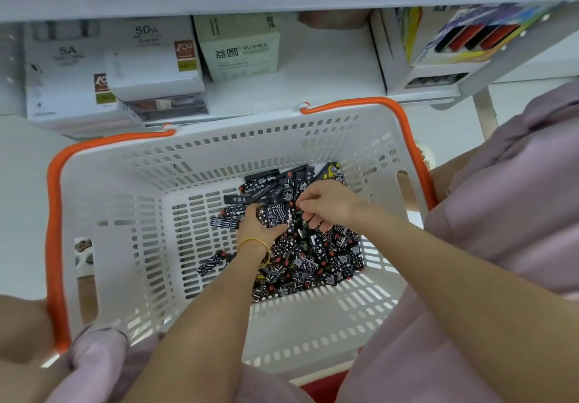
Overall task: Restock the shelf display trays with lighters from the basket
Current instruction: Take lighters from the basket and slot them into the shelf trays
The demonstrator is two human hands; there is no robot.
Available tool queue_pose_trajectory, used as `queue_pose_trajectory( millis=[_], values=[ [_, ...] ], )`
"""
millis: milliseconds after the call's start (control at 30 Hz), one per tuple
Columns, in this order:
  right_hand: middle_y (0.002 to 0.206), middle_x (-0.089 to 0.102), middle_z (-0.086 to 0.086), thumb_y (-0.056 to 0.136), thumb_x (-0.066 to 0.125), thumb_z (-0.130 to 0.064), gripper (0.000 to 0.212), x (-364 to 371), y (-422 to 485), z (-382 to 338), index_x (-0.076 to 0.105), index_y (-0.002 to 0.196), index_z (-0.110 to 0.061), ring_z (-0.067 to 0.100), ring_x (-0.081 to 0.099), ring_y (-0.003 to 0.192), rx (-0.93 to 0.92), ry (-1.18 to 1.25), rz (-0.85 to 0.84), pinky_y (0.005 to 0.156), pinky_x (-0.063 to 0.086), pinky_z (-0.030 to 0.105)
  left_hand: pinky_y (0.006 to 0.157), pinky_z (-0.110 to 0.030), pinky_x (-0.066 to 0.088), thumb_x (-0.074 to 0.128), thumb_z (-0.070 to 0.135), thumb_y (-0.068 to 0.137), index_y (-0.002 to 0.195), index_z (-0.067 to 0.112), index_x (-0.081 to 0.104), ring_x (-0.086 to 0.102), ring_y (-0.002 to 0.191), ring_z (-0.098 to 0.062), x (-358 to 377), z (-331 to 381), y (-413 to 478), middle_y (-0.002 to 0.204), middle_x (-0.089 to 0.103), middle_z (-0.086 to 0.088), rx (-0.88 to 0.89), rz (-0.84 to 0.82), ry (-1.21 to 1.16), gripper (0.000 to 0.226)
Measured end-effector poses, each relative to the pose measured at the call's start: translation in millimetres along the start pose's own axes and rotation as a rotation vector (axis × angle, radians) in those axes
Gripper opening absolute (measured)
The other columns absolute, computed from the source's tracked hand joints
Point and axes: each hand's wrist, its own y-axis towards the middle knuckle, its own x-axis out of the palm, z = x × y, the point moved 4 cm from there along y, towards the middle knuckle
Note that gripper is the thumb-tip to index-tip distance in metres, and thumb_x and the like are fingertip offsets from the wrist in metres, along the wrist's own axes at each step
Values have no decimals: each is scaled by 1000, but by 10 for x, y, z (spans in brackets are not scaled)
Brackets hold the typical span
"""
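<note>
We judge the restocking far from finished. A thick pile of lighters (313,258) lies in the near-right corner of the basket (219,152), with a few strays toward the middle of its floor. Our left hand (257,225) grips a small bundle of them just above the pile, fingers and thumb wrapped round it. Our right hand (329,200) is beside it on the heap, its fingers (313,216) curled down among the lighters. Whether they pinch 1 we cannot tell.

On the shelf (313,89) we make out what look like 2 trays: the left display tray (170,108) under the white boxes (156,67), and the right display tray (435,82). How full either is we cannot see.

The basket's walls stand tall all round, so a loaded hand should rise straight up before going forward. Its far rim sits just below the shelf's front edge, and the orange handles (407,126) lie along the rim, clear of the opening. The upper shelf overhangs, so the reach-in gap looks low. The bare middle of the shelf looks like the easiest way in.
</note>
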Motion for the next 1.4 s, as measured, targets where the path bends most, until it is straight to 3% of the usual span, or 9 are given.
queue_pose_trajectory(
  millis=[267,367,467,600,767,900,1000,1167,1400],
  values=[
    [88,61,10,97,46,-11,20,-18,-32,-30,57,113,-6,14,58,64,-15,-13,3,56,51,22,93,-38,49,79,36,71,140,18,34,54,114,-29,-137,36,-76,136,49,-8,-6,-3,-46,84],
    [85,61,9,97,47,-11,20,-38,-55,-74,57,113,-5,14,58,63,-31,-26,12,58,51,23,83,-23,53,78,34,74,146,15,26,50,111,-23,-263,76,-141,138,41,0,-24,13,-167,91],
    [83,61,10,96,48,-11,21,-71,-73,-125,58,111,-2,15,58,62,-52,-22,43,60,52,26,88,-34,51,78,35,74,150,16,16,43,126,-27,-414,136,-244,151,29,-8,-71,2,-315,100],
    [80,59,7,97,47,-15,26,-76,-144,-221,57,117,-2,17,58,67,-66,1,60,65,54,29,73,-31,49,77,32,75,147,18,23,44,113,-21,-645,320,-439,144,38,-7,-92,5,-572,91],
    [126,51,15,98,40,-41,49,34,-377,-402,35,140,-17,27,58,99,-49,109,-63,78,56,40,62,-28,46,78,31,74,136,16,34,48,113,-20,-902,584,-701,129,48,-5,-80,22,-876,77],
    [143,37,20,97,45,-32,49,103,-553,-581,34,140,-12,39,58,107,-111,342,-188,80,56,42,67,-31,49,76,27,75,120,18,47,57,103,-20,-962,739,-902,115,60,-7,-20,9,-943,54],
    [125,52,16,94,52,-14,43,78,-662,-665,41,134,-3,33,62,96,-187,305,-176,81,56,37,75,-33,53,73,23,78,93,23,49,60,92,-19,-1029,855,-1040,101,63,-6,23,16,-953,28],
    [98,61,9,93,52,-6,12,0,-913,-934,53,105,-9,21,66,76,-328,398,-222,74,59,30,66,-31,51,74,24,75,113,15,53,62,90,-21,-1338,1109,-1274,103,65,-9,118,13,-968,45],
    [82,61,15,93,50,0,11,-109,-1340,-1522,48,94,-11,24,66,60,-551,550,-209,68,60,39,62,-27,51,74,22,76,95,21,53,62,76,-19,-1984,1570,-1813,90,66,-5,363,191,-956,28]
  ],
)
